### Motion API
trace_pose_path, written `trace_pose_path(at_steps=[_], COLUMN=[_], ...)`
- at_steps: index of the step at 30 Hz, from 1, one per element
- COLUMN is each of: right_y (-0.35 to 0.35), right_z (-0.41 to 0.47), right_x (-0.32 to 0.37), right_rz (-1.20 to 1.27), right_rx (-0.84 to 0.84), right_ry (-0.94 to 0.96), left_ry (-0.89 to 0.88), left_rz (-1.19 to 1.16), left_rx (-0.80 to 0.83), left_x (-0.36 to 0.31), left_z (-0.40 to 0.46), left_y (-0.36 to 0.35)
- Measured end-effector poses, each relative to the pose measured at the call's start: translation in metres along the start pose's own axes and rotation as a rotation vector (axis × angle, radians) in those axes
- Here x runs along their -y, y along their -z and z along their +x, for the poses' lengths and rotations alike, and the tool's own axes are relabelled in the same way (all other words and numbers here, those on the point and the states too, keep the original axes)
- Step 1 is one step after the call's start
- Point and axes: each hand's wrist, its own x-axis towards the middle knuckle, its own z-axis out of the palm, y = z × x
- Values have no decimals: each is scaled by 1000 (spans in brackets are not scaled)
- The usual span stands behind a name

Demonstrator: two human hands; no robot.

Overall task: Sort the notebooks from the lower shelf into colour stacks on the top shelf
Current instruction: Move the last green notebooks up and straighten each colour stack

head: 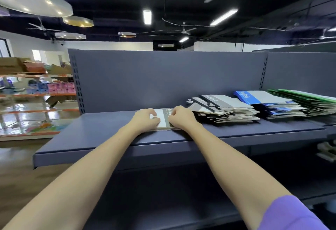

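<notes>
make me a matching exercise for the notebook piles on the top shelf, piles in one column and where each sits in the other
Column 1
1. green stack
2. blue stack
3. grey stack
4. small pile under both hands

Column 2
A. second from the right
B. leftmost on the top shelf, apart from the others
C. far right, cut by the picture's edge
D. just right of the right hand

Pairs: 1-C, 2-A, 3-D, 4-B

The left hand also rests on the small pile.
</notes>
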Motion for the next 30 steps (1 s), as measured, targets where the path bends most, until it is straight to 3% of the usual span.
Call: trace_pose_path(at_steps=[6,8,14,21,25,30], right_y=[-9,-17,-15,-2,2,5], right_z=[11,14,19,13,4,2], right_x=[4,0,-12,-30,-39,-38], right_rz=[-27,-37,79,107,90,124], right_rx=[-1,-11,-37,89,133,168], right_ry=[29,41,3,132,258,251], left_ry=[32,35,-63,-141,-112,-95], left_rz=[61,-44,10,37,98,13], left_rx=[-11,18,287,79,48,14], left_x=[-2,1,-6,-5,-8,-5], left_z=[8,7,-10,-11,-15,-16], left_y=[-5,-2,6,-1,0,2])
